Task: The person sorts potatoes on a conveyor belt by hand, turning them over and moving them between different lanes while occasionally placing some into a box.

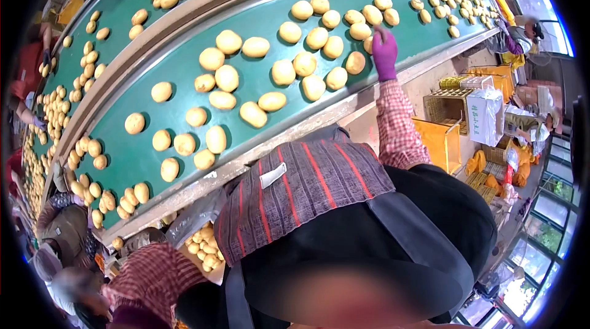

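Apron (307, 188) close below; outstretched right hand (385, 52) touches a potato (368, 44), fingers extended.

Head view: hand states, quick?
Left hand: cut off at the frame edge, cannot tell.
Right hand: open, gloved, touching a potato.
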`<state>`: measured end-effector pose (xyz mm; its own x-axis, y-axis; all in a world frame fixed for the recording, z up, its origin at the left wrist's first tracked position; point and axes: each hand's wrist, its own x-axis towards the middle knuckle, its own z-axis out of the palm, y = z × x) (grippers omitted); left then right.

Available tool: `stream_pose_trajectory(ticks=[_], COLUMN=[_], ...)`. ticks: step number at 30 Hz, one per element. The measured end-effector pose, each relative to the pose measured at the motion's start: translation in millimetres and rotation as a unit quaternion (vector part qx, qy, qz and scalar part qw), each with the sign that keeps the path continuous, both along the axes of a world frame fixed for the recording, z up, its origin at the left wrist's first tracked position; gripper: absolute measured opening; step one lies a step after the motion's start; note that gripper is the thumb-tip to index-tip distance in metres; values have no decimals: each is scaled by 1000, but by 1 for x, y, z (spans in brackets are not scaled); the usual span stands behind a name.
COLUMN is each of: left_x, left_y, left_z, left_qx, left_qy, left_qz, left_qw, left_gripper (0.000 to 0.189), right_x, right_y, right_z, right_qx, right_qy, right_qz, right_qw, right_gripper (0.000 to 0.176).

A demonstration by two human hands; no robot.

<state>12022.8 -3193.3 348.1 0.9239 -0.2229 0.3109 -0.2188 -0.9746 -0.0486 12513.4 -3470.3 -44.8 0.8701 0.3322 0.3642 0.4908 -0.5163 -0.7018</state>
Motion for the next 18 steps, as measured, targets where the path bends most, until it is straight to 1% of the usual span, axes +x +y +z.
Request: stream_pose_trajectory(ticks=[1, 2, 4, 5, 7, 8, 10, 12, 14, 15, 16, 17, 18], left_x=[16, 28, 48, 55, 66, 70, 76, 81, 86, 89, 90, 92, 92], left_y=[-3, -2, 1, 4, 12, 15, 21, 26, 31, 33, 35, 39, 42], left_z=[-3, -3, -5, -4, -3, -4, -4, -4, -2, -1, -3, -4, -5], left_qx=[-7, -9, -14, -13, -10, -10, -12, -12, -11, -10, -6, -3, 3], left_qy=[21, 37, 52, 56, 65, 68, 65, 63, 67, 68, 67, 63, 58], left_qz=[-31, -55, -73, -78, -88, -89, -87, -85, -76, -70, -64, -55, -44], left_qw=[999, 998, 996, 995, 994, 994, 994, 994, 995, 995, 996, 996, 997], left_gripper=[29, 29, 29, 29, 29, 29, 30, 30, 31, 32, 32, 33, 34], right_x=[-11, -22, -33, -25, 0, 26, 78, 109, 107, 89, 70, 55, 38], right_y=[-3, -4, -11, -12, -21, -26, -32, -19, 15, 40, 62, 78, 98], right_z=[-2, 0, 4, 6, 20, 22, 25, 39, 55, 65, 72, 55, 65], right_qx=[-15, 13, -40, -52, -84, -70, -76, -81, -64, 2, -24, -86, -225], right_qy=[-3, 22, 34, 8, -45, -30, -50, -82, -1, 109, 91, 179, 58], right_qz=[4, 21, 39, 22, -6, -25, -67, -66, 13, 86, 126, 134, 160], right_qw=[1000, 999, 998, 998, 995, 997, 994, 991, 998, 990, 988, 971, 959], right_gripper=[26, 25, 24, 24, 24, 24, 23, 23, 27, 27, 29, 35, 52])
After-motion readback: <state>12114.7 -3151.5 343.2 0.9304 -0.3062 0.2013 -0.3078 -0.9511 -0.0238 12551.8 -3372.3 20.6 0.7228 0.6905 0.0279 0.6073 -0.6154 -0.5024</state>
